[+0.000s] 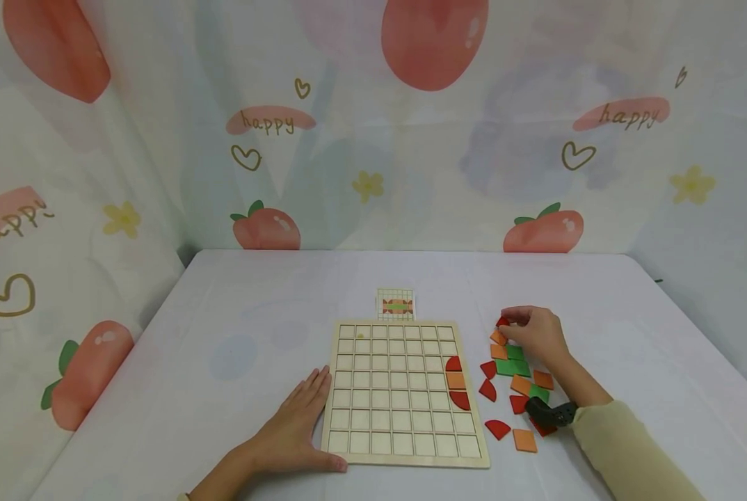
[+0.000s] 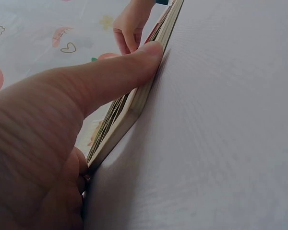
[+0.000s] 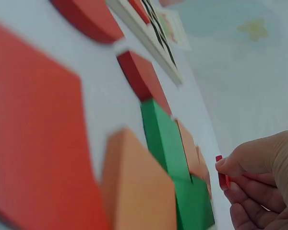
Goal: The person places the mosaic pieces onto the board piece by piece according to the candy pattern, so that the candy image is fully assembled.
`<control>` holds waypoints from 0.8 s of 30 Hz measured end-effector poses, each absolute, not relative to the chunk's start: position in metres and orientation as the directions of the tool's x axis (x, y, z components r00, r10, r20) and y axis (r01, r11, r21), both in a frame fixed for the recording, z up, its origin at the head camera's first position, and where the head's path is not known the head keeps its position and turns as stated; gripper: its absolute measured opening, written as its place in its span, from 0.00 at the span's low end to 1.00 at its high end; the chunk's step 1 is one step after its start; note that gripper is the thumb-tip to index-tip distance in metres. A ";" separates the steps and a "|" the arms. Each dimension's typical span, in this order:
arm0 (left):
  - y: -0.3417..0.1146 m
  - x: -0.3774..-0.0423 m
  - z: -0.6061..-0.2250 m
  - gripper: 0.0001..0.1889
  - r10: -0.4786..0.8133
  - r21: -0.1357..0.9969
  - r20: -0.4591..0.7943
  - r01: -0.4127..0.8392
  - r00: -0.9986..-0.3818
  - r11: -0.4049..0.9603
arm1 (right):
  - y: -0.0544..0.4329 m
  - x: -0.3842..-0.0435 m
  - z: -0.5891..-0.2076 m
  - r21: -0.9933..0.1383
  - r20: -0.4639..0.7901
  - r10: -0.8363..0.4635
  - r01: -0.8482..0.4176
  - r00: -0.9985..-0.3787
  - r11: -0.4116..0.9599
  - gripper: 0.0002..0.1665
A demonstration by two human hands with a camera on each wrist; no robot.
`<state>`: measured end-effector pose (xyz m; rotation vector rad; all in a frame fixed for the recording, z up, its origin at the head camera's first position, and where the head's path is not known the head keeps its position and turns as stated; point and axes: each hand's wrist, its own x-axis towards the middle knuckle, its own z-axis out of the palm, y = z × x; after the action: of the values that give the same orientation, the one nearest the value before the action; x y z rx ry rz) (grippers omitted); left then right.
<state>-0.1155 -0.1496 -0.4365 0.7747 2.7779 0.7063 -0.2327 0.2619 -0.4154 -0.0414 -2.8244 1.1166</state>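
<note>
My left hand (image 1: 288, 428) lies at the near left corner of a wooden grid board (image 1: 405, 460). Its straight fingers run along the left edge, and the thumb (image 2: 129, 64) presses the front edge. Two red curved pieces (image 1: 460, 400) sit in the board's right column, with an orange square (image 1: 456, 380) between them. Right of the board, my right hand (image 1: 539, 334) pinches a small red piece (image 3: 222, 173) between thumb and fingers, over the far end of the loose pieces. Its full shape is hidden by the fingers.
Loose green tiles (image 1: 511, 367), orange squares (image 1: 525, 440) and red curved pieces (image 1: 497, 429) spread along the board's right side. A small pattern card (image 1: 395, 295) lies just beyond the board's far edge. A black device (image 1: 551, 413) is on the right wrist. Printed cloth (image 1: 411, 153) hangs behind the table.
</note>
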 end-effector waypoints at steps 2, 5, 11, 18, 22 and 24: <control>-0.150 -0.116 -0.436 0.65 0.526 0.488 -0.036 0.445 -0.850 0.751 | 0.257 -0.230 -0.414 -0.689 0.092 0.038 -0.036 -0.995 0.724 0.22; -0.150 -0.115 -0.436 0.65 0.529 0.491 -0.030 0.449 -0.848 0.747 | 0.251 -0.225 -0.414 -0.699 0.099 0.012 -0.061 -0.995 0.713 0.21; -0.150 -0.115 -0.436 0.65 0.532 0.484 -0.026 0.455 -0.846 0.747 | 0.238 -0.217 -0.412 -0.728 0.085 -0.036 -0.086 -0.996 0.680 0.21; -0.150 -0.115 -0.437 0.65 0.528 0.477 -0.025 0.454 -0.849 0.752 | 0.226 -0.209 -0.410 -0.739 0.080 -0.052 -0.094 -0.995 0.667 0.20; -0.150 -0.116 -0.437 0.65 0.526 0.478 -0.033 0.449 -0.850 0.755 | 0.218 -0.205 -0.412 -0.743 0.081 -0.087 -0.118 -0.993 0.659 0.19; -0.150 -0.115 -0.436 0.65 0.524 0.481 -0.037 0.445 -0.851 0.756 | 0.215 -0.203 -0.412 -0.745 0.081 -0.112 -0.135 -0.990 0.654 0.19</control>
<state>-0.1154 -0.1499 -0.4362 0.7741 2.7825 0.6973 -0.2029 0.2146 -0.4123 0.2121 -2.8313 1.2782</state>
